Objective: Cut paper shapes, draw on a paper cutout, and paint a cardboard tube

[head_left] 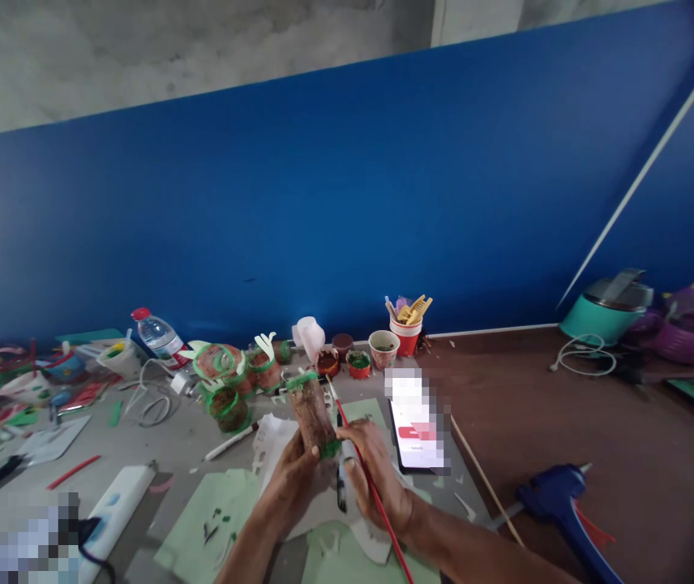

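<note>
My left hand (291,477) is closed around a brown-painted tube (309,412) with green ends, held tilted above the table. A long red-handled paintbrush (377,495) is gripped in my right hand (377,478), its handle slanting down towards the lower edge. The brush tip is up by a small cup of brown paint (327,363); whether it touches the paint I cannot tell. Beside that cup stands one with green paint (358,365). Similar brown and green pieces (229,407) sit to the left, some with pale leaf-like cutouts.
Behind the paints are a paper cup (384,350) and a red cup of wooden tools (406,334). A lit phone (418,426) lies right of my hands, then a blue glue gun (557,495). A water bottle (161,339), white power strip (117,519) and green paper (210,519) are leftward.
</note>
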Demonstrator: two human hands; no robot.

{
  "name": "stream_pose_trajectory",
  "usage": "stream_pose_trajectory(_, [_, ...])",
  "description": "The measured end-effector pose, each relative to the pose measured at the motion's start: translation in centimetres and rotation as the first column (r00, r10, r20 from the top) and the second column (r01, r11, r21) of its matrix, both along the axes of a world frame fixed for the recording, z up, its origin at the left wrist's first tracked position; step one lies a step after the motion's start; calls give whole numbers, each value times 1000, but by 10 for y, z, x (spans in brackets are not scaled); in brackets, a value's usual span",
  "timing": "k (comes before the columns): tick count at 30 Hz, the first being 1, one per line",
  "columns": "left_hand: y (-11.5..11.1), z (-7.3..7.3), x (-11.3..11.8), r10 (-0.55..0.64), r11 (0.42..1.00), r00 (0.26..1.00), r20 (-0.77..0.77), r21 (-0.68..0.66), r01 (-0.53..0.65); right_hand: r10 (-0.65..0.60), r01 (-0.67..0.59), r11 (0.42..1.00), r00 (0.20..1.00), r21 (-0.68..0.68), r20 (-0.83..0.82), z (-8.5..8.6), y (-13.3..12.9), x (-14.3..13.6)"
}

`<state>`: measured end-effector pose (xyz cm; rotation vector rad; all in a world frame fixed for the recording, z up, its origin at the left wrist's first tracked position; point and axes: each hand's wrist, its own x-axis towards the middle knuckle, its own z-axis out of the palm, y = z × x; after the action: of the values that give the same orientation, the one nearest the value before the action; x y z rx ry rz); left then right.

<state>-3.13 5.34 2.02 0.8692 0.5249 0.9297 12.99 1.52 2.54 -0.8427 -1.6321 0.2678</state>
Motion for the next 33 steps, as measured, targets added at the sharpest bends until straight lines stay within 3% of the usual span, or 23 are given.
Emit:
stream_pose_trajectory(6, [1, 4, 0, 27, 999, 999, -27, 27, -26, 135, -142, 988, 986, -66, -97, -1, -5, -2])
stream_pose_trajectory(9, [1, 4, -1, 27, 999, 998, -54, 27, -26, 235, -285, 938, 943, -200, -237, -5, -8, -5])
stream_pose_trajectory(11, [1, 3, -1, 25, 1000, 998, -52, 16, -24, 235, -323, 916, 914, -239, -331, -7, -6, -6])
stream_pose_trajectory(17, [3, 2, -3, 5, 999, 1000, -14, -44, -6, 71, -203, 922, 925, -329, -372, -5, 5, -3])
stream_pose_trajectory(23, [2, 6, -1, 32, 999, 999, -30, -34, -33, 40, -187, 918, 921, -350, -387, -2, 4, -2])
stream_pose_trajectory(29, [1, 10, 1, 35, 999, 999, -23, 7, -35, 91, -126, 980, 973, -156, -214, 11, -2, -2])
stream_pose_trajectory(33, [0, 12, 2, 33, 999, 999, 3, 3, -33, 9, -26, 990, 992, -138, -127, 16, -1, 2])
